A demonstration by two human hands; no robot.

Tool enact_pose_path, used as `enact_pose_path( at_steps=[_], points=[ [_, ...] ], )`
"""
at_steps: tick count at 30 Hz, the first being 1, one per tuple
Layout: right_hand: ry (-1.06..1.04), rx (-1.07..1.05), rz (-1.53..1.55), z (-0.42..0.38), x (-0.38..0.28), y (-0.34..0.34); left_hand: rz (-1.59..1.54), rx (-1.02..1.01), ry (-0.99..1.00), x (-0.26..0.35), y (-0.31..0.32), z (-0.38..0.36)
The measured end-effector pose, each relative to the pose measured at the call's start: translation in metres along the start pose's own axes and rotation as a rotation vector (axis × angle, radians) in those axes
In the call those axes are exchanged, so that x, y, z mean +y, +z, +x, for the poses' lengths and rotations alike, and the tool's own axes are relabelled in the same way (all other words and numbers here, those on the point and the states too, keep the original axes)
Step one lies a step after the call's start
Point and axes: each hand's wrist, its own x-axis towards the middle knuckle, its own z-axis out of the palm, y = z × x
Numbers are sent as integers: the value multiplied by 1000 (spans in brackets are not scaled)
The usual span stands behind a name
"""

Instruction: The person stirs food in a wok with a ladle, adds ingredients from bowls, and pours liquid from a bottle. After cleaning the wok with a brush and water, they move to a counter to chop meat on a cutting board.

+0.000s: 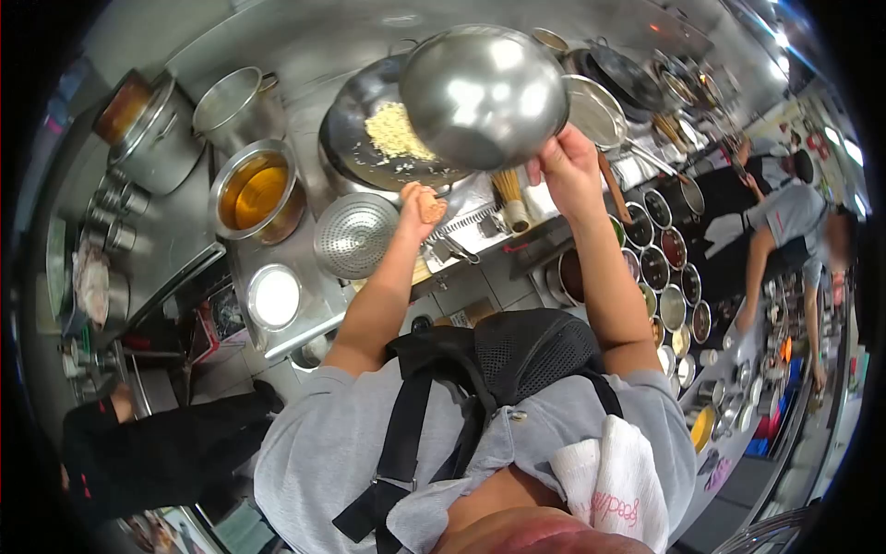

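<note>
My right hand point(568, 171) grips the rim of a large steel bowl point(484, 92), holding it tilted over a dark wok point(355, 138). A pile of pale yellow crumbled food point(397, 134) lies in the wok. My left hand point(420, 208) is closed on the wok's handle at its near edge. Both forearms reach forward from my grey shirt and black apron straps.
A pot of amber oil point(254, 189) and a perforated strainer point(355, 235) sit left of the wok, with lidded steel pots point(157, 134) behind. Several seasoning containers point(664, 268) line the right counter. Two co-workers point(784, 231) stand at right; a person in black point(157, 452) is at lower left.
</note>
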Motion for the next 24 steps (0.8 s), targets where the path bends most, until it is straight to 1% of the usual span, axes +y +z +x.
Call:
enact_pose_path(
  at_steps=[1, 3, 4, 5, 6, 7, 8, 9, 11, 12, 13, 14, 15, 16, 17, 18, 19, 20, 21, 22, 23, 24],
  points=[
    [55, 52, 215, 12, 10, 7, 21, -2, 24, 1, 2, -2],
    [181, 112, 515, 40, 68, -10, 8, -80, -17, -1, -9, 9],
    [309, 117, 575, 56, 89, -17, -26, -110, -14, -2, -13, 13],
    [358, 154, 616, 69, 100, -22, -56, -136, -19, -5, -15, 13],
    [297, 119, 672, 76, 93, -19, -54, -135, -18, -5, -12, 8],
    [231, 84, 728, 85, 74, -15, -49, -37, 6, -2, -1, 2],
    [155, 53, 692, 85, 49, -16, -38, 61, 24, -3, 8, 1],
    [113, 58, 680, 82, 33, -30, -24, 61, 5, -6, 6, 5],
    [-14, 70, 555, 48, -6, -54, 24, 5, 38, -9, -9, 17],
    [-22, 153, 465, 22, -16, -73, 14, 3, 43, -9, -5, 12],
    [-29, 243, 369, -6, -29, -92, 5, -3, 40, -5, 2, 8],
    [8, 441, 249, -43, -32, -115, 27, 14, 1, -3, 0, 9],
    [5, 516, 194, -91, -33, -140, 51, 25, -44, -1, -2, 10],
    [51, 676, 94, -145, -36, -164, 44, 12, -52, 1, 5, 5],
    [106, 790, -45, -207, -39, -191, 22, -1, -48, 1, -7, 15],
    [137, 963, -114, -265, -54, -190, 39, -41, -83, 5, -5, 10],
    [145, 1190, -285, -335, -56, -205, 54, -28, -98, 8, -12, 17],
    [184, 1397, -484, -393, -72, -195, 78, -11, -104, 7, 0, 8],
    [179, 1525, -676, -472, -78, -192, 100, 6, -102, 10, 14, -2],
    [237, 1789, -843, -518, -91, -164, 73, -58, -123, 11, 7, 5],
    [280, 1856, -1198, -608, -90, -159, 45, -121, -142, 16, -1, 14],
    [388, 1967, -1365, -651, -97, -126, 69, -70, -158, 20, -4, 20]
  ],
)
